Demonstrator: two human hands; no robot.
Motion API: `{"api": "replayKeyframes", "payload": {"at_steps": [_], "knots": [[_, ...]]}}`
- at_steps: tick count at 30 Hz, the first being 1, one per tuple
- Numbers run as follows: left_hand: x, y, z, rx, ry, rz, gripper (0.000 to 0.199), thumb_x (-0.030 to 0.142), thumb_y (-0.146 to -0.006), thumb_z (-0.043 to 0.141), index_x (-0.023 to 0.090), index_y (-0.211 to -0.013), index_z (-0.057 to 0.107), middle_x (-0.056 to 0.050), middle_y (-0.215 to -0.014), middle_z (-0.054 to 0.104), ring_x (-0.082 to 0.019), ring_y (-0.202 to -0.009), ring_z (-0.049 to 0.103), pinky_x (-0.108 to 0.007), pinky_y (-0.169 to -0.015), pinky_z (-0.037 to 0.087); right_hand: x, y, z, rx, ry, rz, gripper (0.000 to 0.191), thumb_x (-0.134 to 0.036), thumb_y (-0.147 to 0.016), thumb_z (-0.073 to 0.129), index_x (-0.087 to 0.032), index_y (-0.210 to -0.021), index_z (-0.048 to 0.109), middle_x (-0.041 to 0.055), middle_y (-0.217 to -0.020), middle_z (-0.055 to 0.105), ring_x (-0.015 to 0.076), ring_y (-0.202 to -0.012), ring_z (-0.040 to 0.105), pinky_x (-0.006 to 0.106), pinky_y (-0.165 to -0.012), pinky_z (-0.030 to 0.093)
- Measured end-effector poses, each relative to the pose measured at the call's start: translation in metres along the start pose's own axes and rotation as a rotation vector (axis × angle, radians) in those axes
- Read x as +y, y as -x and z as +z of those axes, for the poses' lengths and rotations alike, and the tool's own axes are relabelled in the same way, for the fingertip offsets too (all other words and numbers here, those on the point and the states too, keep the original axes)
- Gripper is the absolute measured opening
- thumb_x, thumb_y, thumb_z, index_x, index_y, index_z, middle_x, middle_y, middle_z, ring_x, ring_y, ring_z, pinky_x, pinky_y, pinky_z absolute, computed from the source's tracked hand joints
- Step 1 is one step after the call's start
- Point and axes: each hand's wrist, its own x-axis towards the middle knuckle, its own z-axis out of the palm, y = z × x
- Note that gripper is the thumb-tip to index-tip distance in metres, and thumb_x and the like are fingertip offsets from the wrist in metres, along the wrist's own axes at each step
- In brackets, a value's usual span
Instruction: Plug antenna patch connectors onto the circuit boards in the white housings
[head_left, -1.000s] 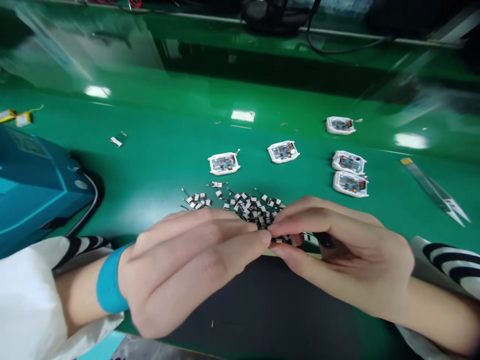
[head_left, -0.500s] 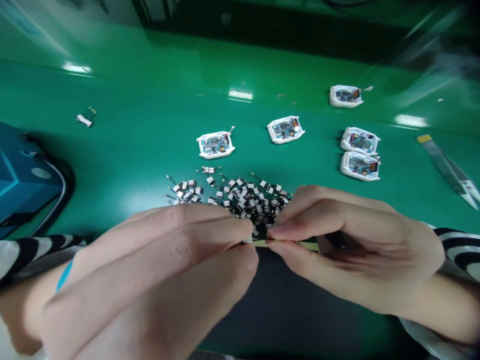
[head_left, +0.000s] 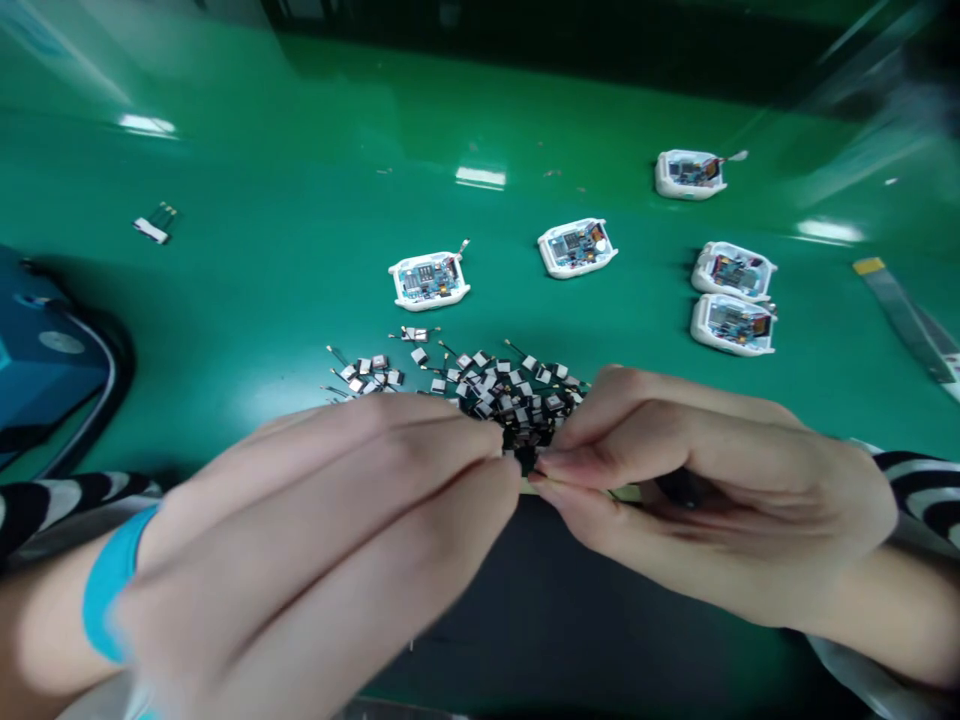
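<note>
My left hand (head_left: 337,530) and my right hand (head_left: 712,500) meet close together at the lower middle, fingertips almost touching. Thumb and forefinger of the right pinch a thin pale-yellow strip (head_left: 626,493). Something dark (head_left: 679,487) shows inside the curl of that hand; its kind is unclear. The left fingers are pressed together in a pinch, and whatever they hold is hidden behind them. Just beyond the fingertips lies a pile of small silver-and-black parts with short wire leads (head_left: 517,390).
Several open white housings with circuit boards, one of them (head_left: 429,282) at centre, stand on the green table (head_left: 300,200). Flat tweezers (head_left: 911,325) lie at right, a blue device (head_left: 45,350) with a cable at left. A small wired part (head_left: 152,230) is far left; a black mat (head_left: 585,620) lies below.
My left hand has rolled forward, so its thumb is less visible and more of the blue wristband shows. The right hand keeps its pinch on the strip. The view has shifted slightly.
</note>
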Motion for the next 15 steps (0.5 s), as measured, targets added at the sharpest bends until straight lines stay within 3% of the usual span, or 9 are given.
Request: {"api": "replayKeyframes", "payload": {"at_steps": [2, 4, 7, 11, 15], "knots": [[0.0, -0.015, 0.001, -0.106, -0.218, 0.215, 0.024, 0.019, -0.085, 0.042, 0.027, -0.097, 0.061, 0.002, -0.097, 0.061, -0.018, -0.094, 0.058, -0.029, -0.087, 0.051, 0.002, 0.001, 0.002, -0.007, 0.008, -0.031, 0.012, -0.007, -0.072, 0.059, -0.016, -0.068, 0.052, -0.0006, -0.064, 0.057, 0.0071, -0.06, 0.054, 0.02, -0.056, 0.047], [-0.003, -0.026, 0.0, -0.144, -0.331, 0.273, 0.029, 0.019, -0.087, 0.034, 0.025, -0.093, 0.061, 0.0, -0.091, 0.062, -0.017, -0.09, 0.059, -0.029, -0.082, 0.053, 0.005, -0.002, 0.001, -0.033, 0.022, -0.066, 0.011, -0.009, -0.072, 0.06, -0.015, -0.069, 0.052, 0.0001, -0.066, 0.057, 0.0072, -0.062, 0.055, 0.02, -0.059, 0.046], [-0.012, -0.035, -0.004, -0.11, -0.359, 0.121, 0.025, 0.023, -0.087, 0.036, 0.022, -0.087, 0.061, -0.001, -0.089, 0.061, -0.017, -0.085, 0.059, -0.029, -0.078, 0.052, 0.013, -0.019, -0.004, -0.084, 0.195, -0.09, 0.007, -0.017, -0.074, 0.061, -0.016, -0.079, 0.056, 0.0007, -0.079, 0.059, 0.0078, -0.073, 0.056, 0.019, -0.066, 0.047], [-0.031, -0.043, -0.012, 0.058, -0.408, -0.033, 0.01, 0.023, -0.08, 0.051, 0.019, -0.081, 0.06, 0.001, -0.086, 0.061, -0.015, -0.078, 0.059, -0.026, -0.072, 0.051, 0.041, -0.059, -0.004, -0.159, 0.505, -0.133, 0.034, -0.029, -0.07, 0.065, -0.018, -0.1, 0.055, 0.0007, -0.104, 0.056, 0.0172, -0.093, 0.053, 0.032, -0.082, 0.045], [-0.047, -0.053, -0.017, 0.081, -0.319, -0.104, 0.008, 0.023, -0.076, 0.056, 0.017, -0.079, 0.061, 0.003, -0.075, 0.06, -0.012, -0.067, 0.058, -0.023, -0.063, 0.048, 0.069, -0.083, 0.001, -0.261, 0.554, -0.105, 0.048, -0.035, -0.071, 0.064, -0.016, -0.112, 0.049, 0.0036, -0.111, 0.052, 0.0242, -0.102, 0.049, 0.041, -0.086, 0.043]]}}
